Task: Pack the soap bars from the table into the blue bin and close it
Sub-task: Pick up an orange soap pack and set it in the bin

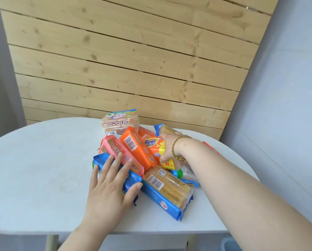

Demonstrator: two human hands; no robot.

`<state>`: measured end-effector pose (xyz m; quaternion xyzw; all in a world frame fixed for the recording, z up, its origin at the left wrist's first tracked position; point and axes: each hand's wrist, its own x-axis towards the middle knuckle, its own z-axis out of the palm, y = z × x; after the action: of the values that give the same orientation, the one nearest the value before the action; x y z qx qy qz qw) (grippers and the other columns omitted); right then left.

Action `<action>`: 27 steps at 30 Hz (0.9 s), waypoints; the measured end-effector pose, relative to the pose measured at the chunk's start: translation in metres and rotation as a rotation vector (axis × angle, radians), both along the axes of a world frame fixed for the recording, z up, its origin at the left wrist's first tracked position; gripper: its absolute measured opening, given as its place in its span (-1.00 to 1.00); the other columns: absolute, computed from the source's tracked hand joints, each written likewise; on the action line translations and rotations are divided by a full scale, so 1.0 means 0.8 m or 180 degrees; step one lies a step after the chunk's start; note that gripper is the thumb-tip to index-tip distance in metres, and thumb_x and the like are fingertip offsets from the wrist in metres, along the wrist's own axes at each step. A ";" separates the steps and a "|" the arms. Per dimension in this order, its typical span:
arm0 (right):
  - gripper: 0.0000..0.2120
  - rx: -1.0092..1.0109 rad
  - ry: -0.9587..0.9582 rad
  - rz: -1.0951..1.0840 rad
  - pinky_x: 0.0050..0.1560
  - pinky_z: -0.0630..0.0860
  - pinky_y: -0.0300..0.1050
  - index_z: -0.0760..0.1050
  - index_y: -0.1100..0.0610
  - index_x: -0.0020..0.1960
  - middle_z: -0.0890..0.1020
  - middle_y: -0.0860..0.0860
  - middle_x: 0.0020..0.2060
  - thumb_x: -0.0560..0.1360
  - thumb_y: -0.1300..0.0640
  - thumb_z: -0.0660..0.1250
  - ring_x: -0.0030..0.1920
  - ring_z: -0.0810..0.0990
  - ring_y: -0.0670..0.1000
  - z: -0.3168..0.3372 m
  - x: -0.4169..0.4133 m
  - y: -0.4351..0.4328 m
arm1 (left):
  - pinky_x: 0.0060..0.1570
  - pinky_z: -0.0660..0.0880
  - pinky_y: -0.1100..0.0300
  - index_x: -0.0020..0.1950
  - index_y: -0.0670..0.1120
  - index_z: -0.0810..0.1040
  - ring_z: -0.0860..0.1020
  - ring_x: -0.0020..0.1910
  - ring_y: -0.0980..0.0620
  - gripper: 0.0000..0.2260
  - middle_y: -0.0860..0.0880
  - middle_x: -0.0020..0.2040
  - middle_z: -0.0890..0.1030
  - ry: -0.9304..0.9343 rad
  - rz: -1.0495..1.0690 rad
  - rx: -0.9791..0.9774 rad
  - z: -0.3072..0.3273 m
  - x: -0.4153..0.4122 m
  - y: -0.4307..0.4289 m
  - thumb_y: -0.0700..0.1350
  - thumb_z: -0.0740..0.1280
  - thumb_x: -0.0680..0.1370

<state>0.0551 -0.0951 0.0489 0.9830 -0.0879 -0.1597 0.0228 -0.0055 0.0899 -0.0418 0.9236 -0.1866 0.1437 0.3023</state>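
A pile of several wrapped soap bars lies on the white round table (pixel 42 160). My left hand (pixel 110 183) rests flat with spread fingers on a blue-wrapped bar (pixel 129 180) at the pile's near left, thumb against its end. A pink bar (pixel 115 151) and an orange bar (pixel 139 149) lean just beyond it. My right hand (pixel 167 145) curls over the yellow Tide bar (pixel 154 144) at the pile's right side. A long blue pack of yellow soap (pixel 166 192) lies nearest me. A clear-wrapped pack (pixel 120 122) stands at the back. A pale blue corner (pixel 227 243) shows at the bottom right, below the table.
A wooden slat panel (pixel 133 60) stands upright behind the table. Grey walls flank it on both sides. A red packet edge (pixel 210 148) peeks out behind my right forearm. The table's front edge runs just below my wrists, with wooden legs beneath.
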 end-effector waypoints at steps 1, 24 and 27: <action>-0.12 0.0042 -0.0043 0.0007 0.34 0.34 0.06 0.00 0.05 0.46 0.26 0.09 0.42 0.32 -0.06 0.42 0.42 0.18 0.16 0.000 0.000 0.000 | 0.34 -0.33 0.25 0.40 0.15 0.16 -0.19 0.35 0.28 -0.03 0.15 0.47 0.06 0.0004 0.0006 -0.0014 0.001 0.000 -0.001 0.50 -0.50 0.15; -0.18 0.0758 -0.1981 -0.0074 0.26 0.29 -0.07 0.16 0.03 0.40 0.38 0.09 0.30 0.25 0.03 0.49 0.31 0.30 0.13 0.042 -0.110 -0.067 | 0.39 0.01 0.04 0.26 -0.11 0.46 0.18 0.41 0.00 -0.25 -0.15 0.31 0.46 -0.0527 -0.0656 0.0145 0.022 -0.045 -0.029 0.34 -0.23 0.46; -0.24 0.1208 -0.2333 -0.0257 0.18 0.30 -0.13 0.23 0.03 0.36 0.42 0.08 0.24 0.24 0.09 0.50 0.26 0.34 0.11 0.045 -0.153 -0.085 | 0.35 -0.04 0.13 0.19 -0.14 0.51 0.19 0.34 -0.01 -0.35 -0.14 0.28 0.47 -0.0713 -0.1273 0.0099 0.025 -0.070 -0.053 0.26 -0.14 0.52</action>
<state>-0.0670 -0.1628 0.0853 0.9573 -0.0977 0.1867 -0.1978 -0.0613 0.0476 -0.0220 0.8511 -0.4005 0.1796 0.2879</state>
